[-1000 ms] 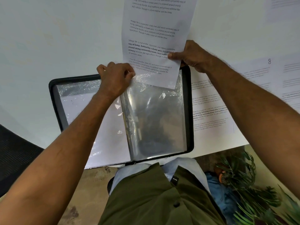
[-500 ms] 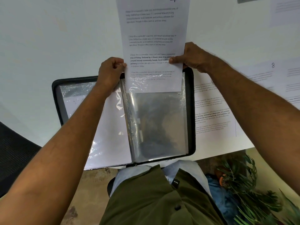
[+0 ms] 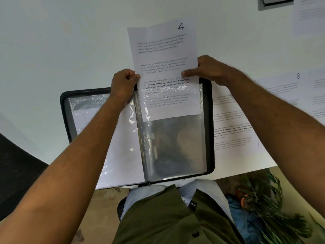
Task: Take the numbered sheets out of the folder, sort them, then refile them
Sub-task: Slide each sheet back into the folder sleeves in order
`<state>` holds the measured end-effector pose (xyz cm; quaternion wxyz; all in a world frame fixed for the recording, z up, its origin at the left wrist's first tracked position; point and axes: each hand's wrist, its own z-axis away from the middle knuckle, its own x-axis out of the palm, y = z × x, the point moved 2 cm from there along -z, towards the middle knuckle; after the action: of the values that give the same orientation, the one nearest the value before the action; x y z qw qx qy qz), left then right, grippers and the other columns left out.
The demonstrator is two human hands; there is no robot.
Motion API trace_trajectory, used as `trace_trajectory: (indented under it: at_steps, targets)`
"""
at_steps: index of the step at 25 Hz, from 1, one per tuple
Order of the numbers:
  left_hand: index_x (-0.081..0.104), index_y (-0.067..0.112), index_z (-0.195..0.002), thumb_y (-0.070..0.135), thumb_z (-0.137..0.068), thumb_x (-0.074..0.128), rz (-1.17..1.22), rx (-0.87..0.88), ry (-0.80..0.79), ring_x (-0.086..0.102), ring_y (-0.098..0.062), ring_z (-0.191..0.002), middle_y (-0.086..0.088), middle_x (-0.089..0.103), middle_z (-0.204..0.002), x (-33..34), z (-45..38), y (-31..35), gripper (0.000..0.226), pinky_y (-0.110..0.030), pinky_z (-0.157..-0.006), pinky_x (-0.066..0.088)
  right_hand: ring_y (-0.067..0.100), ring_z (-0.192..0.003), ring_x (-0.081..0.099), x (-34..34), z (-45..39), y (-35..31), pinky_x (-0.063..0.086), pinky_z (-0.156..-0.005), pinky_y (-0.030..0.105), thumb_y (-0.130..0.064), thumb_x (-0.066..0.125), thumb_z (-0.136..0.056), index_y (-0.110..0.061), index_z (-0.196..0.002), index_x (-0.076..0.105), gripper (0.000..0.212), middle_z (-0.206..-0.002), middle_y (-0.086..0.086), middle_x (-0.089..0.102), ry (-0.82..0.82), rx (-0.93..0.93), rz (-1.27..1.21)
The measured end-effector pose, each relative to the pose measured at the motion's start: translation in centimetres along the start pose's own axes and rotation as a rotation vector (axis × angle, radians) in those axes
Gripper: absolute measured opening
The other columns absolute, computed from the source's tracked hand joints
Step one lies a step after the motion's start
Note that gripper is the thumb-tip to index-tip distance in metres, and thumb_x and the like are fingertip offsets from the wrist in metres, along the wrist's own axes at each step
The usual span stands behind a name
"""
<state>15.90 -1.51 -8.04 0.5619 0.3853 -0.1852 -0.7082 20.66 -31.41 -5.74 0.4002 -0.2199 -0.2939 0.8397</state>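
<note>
Left hand (image 3: 123, 83): clenched, sheet's left edge pinched.
Right hand (image 3: 209, 69): sheet's right edge gripped, thumb laid on print.
Sheet (image 3: 163, 55): marked "4", lower part lodged in the right-hand clear sleeve (image 3: 175, 147).
Folder (image 3: 209, 124): laid open on white table (image 3: 52, 41).
Neighbouring sheet (image 3: 284, 85): marked "8", laid to the right.

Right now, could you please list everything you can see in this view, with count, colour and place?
Sheet 4: one, white, lower end inside the right-hand sleeve.
Folder: one, black-edged, open on the table's near edge.
Sleeves: several, clear, inside the folder.
Loose sheets: several, white, right of the folder; one numbered 8.
Table: one, white.
Chair: one, black, lower left.
Plant: one, green, lower right.
Left hand: pinches sheet 4's left edge.
Right hand: pinches its right edge.
</note>
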Motion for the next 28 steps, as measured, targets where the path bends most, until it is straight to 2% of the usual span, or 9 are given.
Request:
trace_trajectory:
  at_steps: [3, 6, 8, 10, 12, 16, 21, 25, 28]
  targets:
    - [0.06, 0.021, -0.075, 0.018, -0.098, 0.066, -0.006, 0.0, -0.044, 0.068, -0.019, -0.083, -0.006, 0.073, -0.093, -0.3, -0.1, -0.2, 0.024, -0.032, -0.074, 0.057, 0.004, -0.092, 0.074, -0.2, 0.0, -0.4, 0.055, -0.073, 0.014, -0.027, 0.074, -0.093, -0.012, -0.123, 0.07, 0.033, -0.11, -0.006, 0.075, 0.11, -0.022, -0.109]
    - [0.069, 0.014, -0.088, 0.022, -0.098, 0.066, 0.013, -0.009, -0.077, 0.074, -0.022, -0.094, -0.004, 0.077, -0.101, -0.5, -0.3, -0.2, 0.014, -0.035, -0.084, 0.06, 0.009, -0.092, 0.072, -0.1, 0.0, -0.3, 0.054, -0.075, 0.017, -0.03, 0.076, -0.091, -0.016, -0.114, 0.073, 0.028, -0.103, -0.006, 0.074, 0.043, 0.024, 0.061]
    - [0.07, 0.01, -0.097, 0.022, -0.1, 0.064, 0.052, -0.021, -0.077, 0.075, -0.02, -0.095, -0.003, 0.077, -0.104, -0.5, -0.2, -0.2, 0.014, -0.032, -0.079, 0.06, 0.009, -0.084, 0.068, -0.1, 0.1, -0.2, 0.05, -0.074, 0.019, -0.033, 0.077, -0.089, -0.023, -0.093, 0.072, 0.012, -0.093, -0.009, 0.072, -0.023, 0.058, 0.191]
    - [0.069, 0.013, -0.094, 0.022, -0.101, 0.063, 0.07, -0.027, -0.06, 0.074, -0.017, -0.088, -0.004, 0.077, -0.104, -0.4, 0.0, -0.1, 0.013, -0.026, -0.067, 0.056, 0.006, -0.079, 0.064, 0.1, 0.3, -0.3, 0.046, -0.073, 0.02, -0.035, 0.078, -0.089, -0.029, -0.083, 0.067, 0.013, -0.087, -0.012, 0.069, -0.067, 0.086, 0.277]
    - [0.066, 0.015, -0.088, 0.023, -0.101, 0.063, 0.045, -0.024, -0.041, 0.07, -0.018, -0.079, -0.009, 0.076, -0.101, -0.3, -0.1, -0.1, 0.016, -0.025, -0.059, 0.053, 0.006, -0.084, 0.066, 0.4, 0.5, -0.6, 0.049, -0.075, 0.02, -0.034, 0.078, -0.089, -0.028, -0.09, 0.069, 0.011, -0.092, -0.013, 0.07, -0.056, 0.075, 0.244]
    - [0.053, 0.02, -0.068, 0.023, -0.099, 0.066, -0.036, -0.025, -0.092, 0.052, -0.019, -0.057, -0.012, 0.065, -0.083, -0.5, -0.2, -0.3, 0.033, -0.021, -0.043, 0.039, 0.006, -0.092, 0.074, 0.5, 0.5, -1.1, 0.058, -0.078, 0.02, -0.03, 0.074, -0.093, -0.022, -0.113, 0.07, 0.022, -0.105, -0.011, 0.074, 0.106, -0.022, -0.065]
    - [0.055, 0.022, -0.067, 0.022, -0.097, 0.068, -0.044, 0.006, -0.114, 0.059, -0.016, -0.068, -0.008, 0.066, -0.085, -0.7, 0.0, 0.2, 0.032, -0.025, -0.057, 0.046, 0.019, -0.09, 0.072, 0.0, 0.3, -1.0, 0.058, -0.079, 0.03, -0.039, 0.078, -0.089, -0.017, -0.105, 0.07, 0.028, -0.103, 0.001, 0.074, 0.057, 0.066, 0.237]
    - [0.052, 0.021, -0.069, 0.025, -0.098, 0.066, -0.043, -0.014, -0.093, 0.051, -0.02, -0.062, -0.012, 0.063, -0.084, -0.5, 0.0, 0.1, 0.033, -0.024, -0.048, 0.038, 0.024, -0.091, 0.071, 0.2, 0.2, -1.0, 0.054, -0.081, 0.034, -0.041, 0.078, -0.087, -0.012, -0.112, 0.072, 0.038, -0.106, 0.007, 0.075, -0.046, 0.102, 0.413]
    - [0.049, 0.017, -0.069, 0.024, -0.098, 0.066, -0.059, -0.013, -0.091, 0.042, -0.021, -0.054, -0.012, 0.053, -0.071, -0.6, 0.0, 0.0, 0.034, -0.024, -0.042, 0.033, 0.017, -0.091, 0.07, 0.3, 0.0, -1.4, 0.054, -0.08, 0.032, -0.037, 0.079, -0.088, -0.016, -0.113, 0.073, 0.033, -0.104, -0.001, 0.074, 0.073, -0.04, 0.3]
